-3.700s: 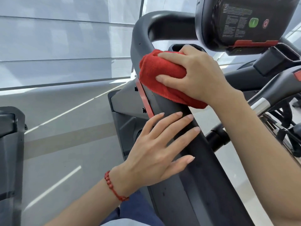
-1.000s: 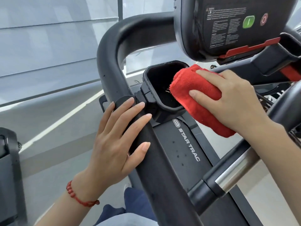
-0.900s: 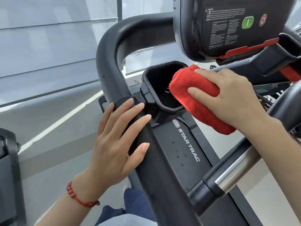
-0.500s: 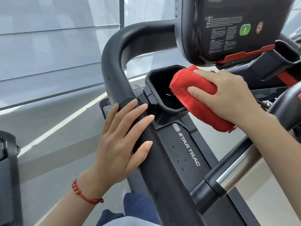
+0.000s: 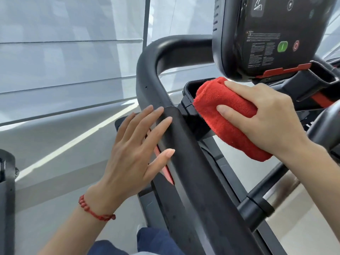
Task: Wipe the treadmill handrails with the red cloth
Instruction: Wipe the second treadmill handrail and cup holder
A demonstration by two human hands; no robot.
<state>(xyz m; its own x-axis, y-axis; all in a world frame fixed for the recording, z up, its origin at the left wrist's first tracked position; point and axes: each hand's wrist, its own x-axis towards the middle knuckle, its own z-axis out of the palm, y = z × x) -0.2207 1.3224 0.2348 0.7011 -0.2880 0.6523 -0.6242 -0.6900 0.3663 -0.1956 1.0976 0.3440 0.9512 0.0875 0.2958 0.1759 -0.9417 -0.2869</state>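
**Head view: cloth lying just right of the rail we are meant to wipe**

Head camera is showing us, at the left, our left hand (image 5: 136, 153) lying flat with straight fingers against the outer side of the black handrail (image 5: 185, 172), grasping nothing. The rail's long axis is running from near us up and away to its bend. To its right, our right hand (image 5: 265, 118) is clutching the bunched red cloth (image 5: 226, 111), pressing it on the cup holder (image 5: 189, 89) beside the rail. We are judging the cloth hand nearer, needing a short shift leftward onto the rail.
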